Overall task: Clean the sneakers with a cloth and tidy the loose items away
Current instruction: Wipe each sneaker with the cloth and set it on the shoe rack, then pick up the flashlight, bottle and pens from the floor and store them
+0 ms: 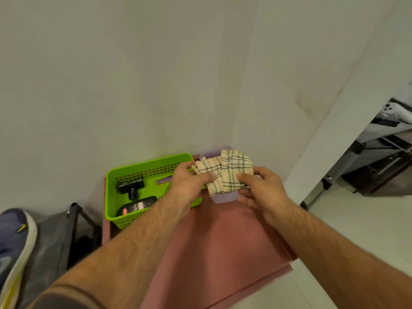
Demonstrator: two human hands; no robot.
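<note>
Both hands hold a folded cream cloth with a dark green check pattern (225, 172) over a small translucent lilac plastic container (224, 197) that sits at the far edge of a pink-topped stand (223, 241), close to its far right corner. The left hand (189, 181) has its fingers curled round the cloth's left edge, thumb pressed on top; the right hand (260, 186) pinches the cloth's right side, thumb on top and fingers tucked beneath it. Only the container's rim and clip tabs show round the cloth, so what lies inside it cannot be told. Just beside the container, at the stand's far left corner, stands a bright green perforated plastic basket (124, 179) holding a black brush-like tool (131, 186), a flat black tin with a red label (138, 206) and a small purple item (163, 180), too blurred to name. Off the stand's left edge, a navy sneaker with a white sole and yellow trim (13, 246) rests on a dark fabric rack (55, 237).
</note>
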